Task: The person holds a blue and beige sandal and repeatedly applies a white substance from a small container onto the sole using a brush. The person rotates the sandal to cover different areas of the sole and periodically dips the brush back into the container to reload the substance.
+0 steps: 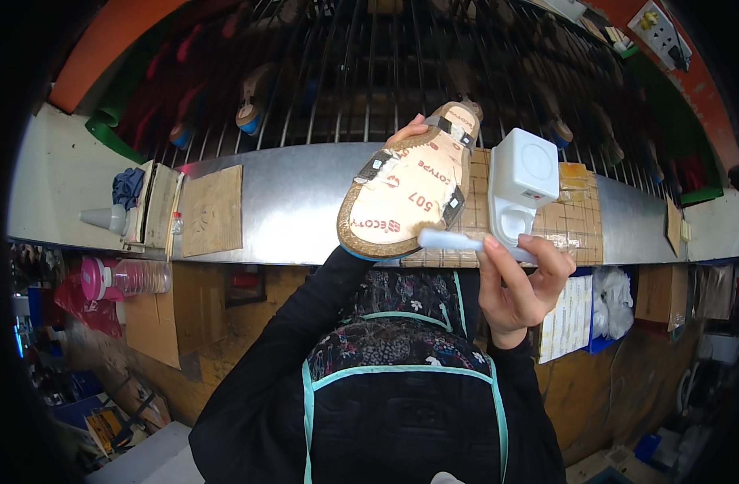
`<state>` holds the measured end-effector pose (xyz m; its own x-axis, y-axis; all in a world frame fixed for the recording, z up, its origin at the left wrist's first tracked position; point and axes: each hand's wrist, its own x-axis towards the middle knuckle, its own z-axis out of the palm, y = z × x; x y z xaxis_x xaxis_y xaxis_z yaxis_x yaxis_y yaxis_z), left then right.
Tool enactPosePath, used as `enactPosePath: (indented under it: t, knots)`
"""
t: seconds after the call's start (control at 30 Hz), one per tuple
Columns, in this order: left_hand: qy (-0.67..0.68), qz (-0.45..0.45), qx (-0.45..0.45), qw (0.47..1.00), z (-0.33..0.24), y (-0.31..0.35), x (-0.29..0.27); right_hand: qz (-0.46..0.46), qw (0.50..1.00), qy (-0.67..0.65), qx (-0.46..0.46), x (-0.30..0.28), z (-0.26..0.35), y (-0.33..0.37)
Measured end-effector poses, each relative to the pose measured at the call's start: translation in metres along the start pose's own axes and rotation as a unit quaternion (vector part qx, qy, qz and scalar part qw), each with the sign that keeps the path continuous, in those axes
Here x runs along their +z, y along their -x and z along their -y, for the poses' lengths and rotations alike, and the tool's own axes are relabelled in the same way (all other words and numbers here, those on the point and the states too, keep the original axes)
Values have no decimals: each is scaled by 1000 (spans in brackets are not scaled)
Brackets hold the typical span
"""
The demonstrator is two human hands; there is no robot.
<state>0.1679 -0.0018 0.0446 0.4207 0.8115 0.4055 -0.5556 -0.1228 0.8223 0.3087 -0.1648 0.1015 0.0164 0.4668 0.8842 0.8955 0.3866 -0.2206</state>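
A sandal upper on a shoe last (414, 189) is held with its underside up; a pale insole board with red print, a brown rim and straps folded over the edges show. My left hand (410, 129) grips it from beneath, with only some fingers showing at its far left edge. In my right hand (524, 286) a pale brush (450, 239) is pinched between thumb and fingers. The brush's head lies against or just over the sandal's near right rim; I cannot tell if they touch. Just beyond my right hand stands a white pot-like dispenser (524, 171) with a small cup.
A cardboard mat (579, 230) lies under the dispenser on the metal bench (284, 210). Behind is a rack of metal bars (337, 89) carrying several shoes on lasts. Cardboard (213, 211) lies at left, near a grey cone (103, 218). A pink-lidded bottle (135, 278) is below.
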Motion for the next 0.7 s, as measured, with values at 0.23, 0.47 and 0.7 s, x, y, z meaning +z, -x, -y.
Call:
enactPosePath:
  t: [0.23,0.47,0.7]
  knots:
    - [129,56,-45,989,8,5,0,-14,999,-45,9,8,-2,9]
    - [100,59,-47,992,5,17,14,-23,995,-97,27,14,-4,20]
    - [165,23,-147,975,-4,20,9,4,990,-106,93,5,-17,35]
